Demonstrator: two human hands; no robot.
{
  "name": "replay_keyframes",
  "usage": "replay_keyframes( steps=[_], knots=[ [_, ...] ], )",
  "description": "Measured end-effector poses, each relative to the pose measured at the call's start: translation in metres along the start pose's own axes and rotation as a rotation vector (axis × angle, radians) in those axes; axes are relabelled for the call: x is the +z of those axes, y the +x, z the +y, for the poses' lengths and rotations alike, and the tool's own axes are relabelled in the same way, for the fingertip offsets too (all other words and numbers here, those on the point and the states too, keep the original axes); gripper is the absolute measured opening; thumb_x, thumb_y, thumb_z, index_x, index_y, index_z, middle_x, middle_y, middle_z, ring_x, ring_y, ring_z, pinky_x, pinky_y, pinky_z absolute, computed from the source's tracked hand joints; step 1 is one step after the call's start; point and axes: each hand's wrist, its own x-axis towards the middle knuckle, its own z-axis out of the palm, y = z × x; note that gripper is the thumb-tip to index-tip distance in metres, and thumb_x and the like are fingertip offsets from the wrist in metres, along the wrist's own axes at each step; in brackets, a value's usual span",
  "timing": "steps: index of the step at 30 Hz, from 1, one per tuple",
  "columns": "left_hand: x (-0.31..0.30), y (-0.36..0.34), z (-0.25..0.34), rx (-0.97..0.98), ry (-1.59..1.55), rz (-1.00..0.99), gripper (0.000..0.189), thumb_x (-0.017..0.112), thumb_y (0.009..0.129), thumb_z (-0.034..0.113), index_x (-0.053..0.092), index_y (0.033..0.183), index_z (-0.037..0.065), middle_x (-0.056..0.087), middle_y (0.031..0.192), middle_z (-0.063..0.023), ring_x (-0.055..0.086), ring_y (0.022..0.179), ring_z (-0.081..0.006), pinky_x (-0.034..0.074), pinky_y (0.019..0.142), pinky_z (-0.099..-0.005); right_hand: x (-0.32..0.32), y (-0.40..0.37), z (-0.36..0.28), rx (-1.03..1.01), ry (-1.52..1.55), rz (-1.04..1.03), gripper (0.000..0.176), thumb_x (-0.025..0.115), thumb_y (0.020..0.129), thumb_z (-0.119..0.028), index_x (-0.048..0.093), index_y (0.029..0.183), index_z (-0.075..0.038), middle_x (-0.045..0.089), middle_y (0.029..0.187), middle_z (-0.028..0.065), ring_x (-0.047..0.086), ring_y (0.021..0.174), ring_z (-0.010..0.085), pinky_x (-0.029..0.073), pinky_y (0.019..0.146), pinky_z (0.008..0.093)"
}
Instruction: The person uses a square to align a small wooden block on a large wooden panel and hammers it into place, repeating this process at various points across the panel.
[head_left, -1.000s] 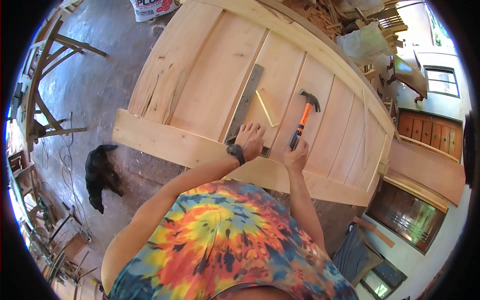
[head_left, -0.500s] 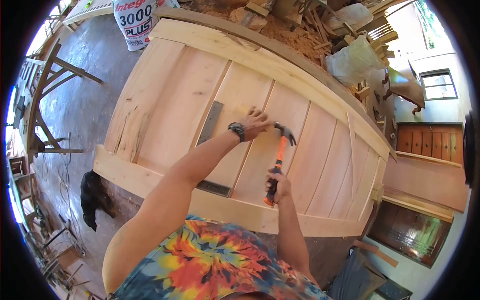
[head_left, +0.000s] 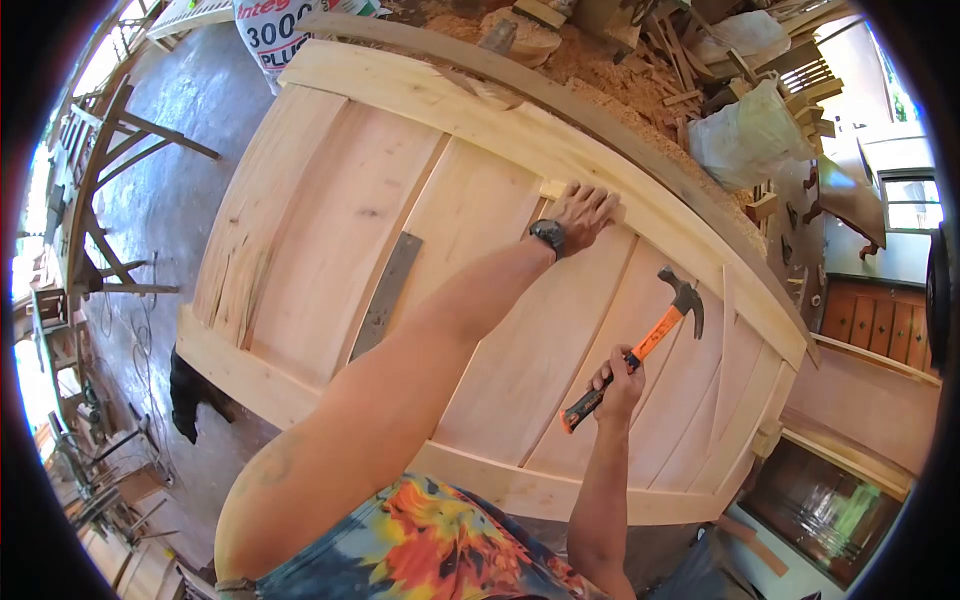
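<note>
A large wooden panel door (head_left: 330, 215) of pale boards in a frame lies flat in front of me. My left hand (head_left: 585, 215), wearing a dark watch, is at the inner edge of the far rail (head_left: 450, 100). Its fingers curl over a small wooden block (head_left: 549, 188), whose end sticks out beside them. My right hand (head_left: 622, 385) grips a claw hammer (head_left: 655, 335) by its orange and black handle, head up, above the boards. A grey metal strip, seemingly a square's blade (head_left: 387, 295), lies on the panel, partly hidden by my left forearm.
A thin wood strip (head_left: 722, 360) lies on the panel's right part. Beyond the far rail are sawdust, wood scraps and a pale sack (head_left: 750, 135). A printed sack (head_left: 270, 40) stands at the far left corner. A wooden trestle (head_left: 125, 190) is on the left.
My left hand has moved away and right to the far rail with the block. The hammer has swung right and tilted, lifted clear of my left hand. My view has shifted slightly.
</note>
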Motion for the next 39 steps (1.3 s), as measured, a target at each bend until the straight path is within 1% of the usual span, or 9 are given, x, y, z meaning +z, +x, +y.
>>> replay_keyframes(
  steps=[13, 18, 22, 24, 27, 29, 31, 37, 39],
  knots=[
    [-0.004, 0.001, -0.007, 0.056, -0.056, 0.035, 0.057, 0.072, 0.089, 0.032, 0.052, 0.136, 0.006, 0.060, 0.114, -0.0095, 0.057, 0.108, -0.0271, 0.043, 0.094, -0.0408, 0.060, 0.043, -0.003, -0.071, -0.056, -0.005, 0.025, 0.065, 0.097, -0.014, 0.051, 0.114, -0.004, 0.050, 0.069, 0.0020, 0.049, 0.042, 0.0121, 0.045, 0.039, 0.0290],
    [0.007, -0.001, -0.014, -0.007, -0.052, -0.044, 0.035, 0.052, 0.092, 0.013, 0.059, 0.126, 0.007, 0.060, 0.110, -0.0110, 0.057, 0.108, -0.0305, 0.040, 0.096, -0.0526, 0.046, 0.054, -0.020, -0.109, -0.012, 0.057, 0.021, 0.066, 0.096, -0.014, 0.053, 0.112, -0.006, 0.049, 0.068, 0.0012, 0.049, 0.042, 0.0115, 0.043, 0.037, 0.0287],
    [0.011, -0.002, -0.012, 0.054, 0.240, 0.136, 0.031, 0.050, 0.094, 0.021, 0.059, 0.120, 0.006, 0.062, 0.111, -0.0130, 0.056, 0.112, -0.0344, 0.035, 0.104, -0.0576, 0.042, 0.065, -0.030, -0.132, 0.102, 0.249, 0.014, 0.066, 0.096, -0.016, 0.054, 0.102, -0.010, 0.048, 0.067, -0.0001, 0.047, 0.042, 0.0107, 0.041, 0.037, 0.0277],
    [0.009, -0.002, -0.012, 0.045, 0.228, 0.077, 0.031, 0.050, 0.094, 0.021, 0.059, 0.120, 0.005, 0.062, 0.110, -0.0129, 0.056, 0.112, -0.0341, 0.036, 0.104, -0.0572, 0.050, 0.072, -0.023, -0.149, 0.121, 0.269, 0.017, 0.068, 0.096, -0.019, 0.055, 0.101, -0.009, 0.048, 0.068, -0.0005, 0.047, 0.043, 0.0106, 0.041, 0.039, 0.0272],
    [0.011, -0.001, -0.011, 0.037, 0.214, 0.039, 0.030, 0.051, 0.093, 0.020, 0.059, 0.118, 0.005, 0.063, 0.108, -0.0123, 0.055, 0.112, -0.0330, 0.036, 0.103, -0.0557, 0.052, 0.083, -0.006, -0.116, 0.018, 0.253, 0.015, 0.065, 0.096, -0.013, 0.051, 0.099, -0.007, 0.047, 0.065, 0.0007, 0.045, 0.040, 0.0111, 0.041, 0.035, 0.0287],
    [0.010, -0.001, -0.009, 0.019, 0.162, 0.103, 0.028, 0.055, 0.090, 0.017, 0.059, 0.115, 0.006, 0.061, 0.106, -0.0118, 0.055, 0.109, -0.0327, 0.036, 0.105, -0.0541, 0.037, 0.077, -0.025, -0.070, -0.418, 0.016, 0.018, 0.066, 0.095, -0.013, 0.051, 0.102, -0.006, 0.047, 0.065, 0.0001, 0.047, 0.041, 0.0112, 0.040, 0.037, 0.0277],
    [0.012, -0.002, -0.010, 0.006, 0.116, 0.111, 0.028, 0.055, 0.089, 0.016, 0.059, 0.115, 0.006, 0.061, 0.105, -0.0115, 0.055, 0.108, -0.0325, 0.036, 0.104, -0.0541, 0.027, 0.071, -0.040, -0.103, -0.470, -0.015, 0.017, 0.066, 0.095, -0.012, 0.051, 0.101, -0.006, 0.047, 0.065, 0.0004, 0.047, 0.041, 0.0113, 0.040, 0.036, 0.0279],
    [0.014, -0.001, -0.011, 0.023, 0.138, 0.169, 0.026, 0.056, 0.089, 0.015, 0.059, 0.113, 0.007, 0.061, 0.103, -0.0100, 0.055, 0.105, -0.0306, 0.037, 0.102, -0.0532, 0.011, 0.083, -0.044, -0.206, 0.205, 0.396, 0.016, 0.063, 0.096, -0.014, 0.048, 0.092, -0.011, 0.047, 0.066, -0.0007, 0.045, 0.044, 0.0092, 0.040, 0.040, 0.0266],
    [0.009, -0.001, -0.011, 0.026, 0.135, 0.156, 0.025, 0.056, 0.089, 0.015, 0.059, 0.113, 0.007, 0.061, 0.103, -0.0098, 0.055, 0.104, -0.0301, 0.037, 0.102, -0.0528, 0.036, 0.096, -0.013, -0.130, 0.148, 0.411, 0.020, 0.066, 0.094, -0.014, 0.047, 0.087, -0.011, 0.046, 0.063, -0.0010, 0.044, 0.043, 0.0098, 0.039, 0.040, 0.0269]
  ],
)
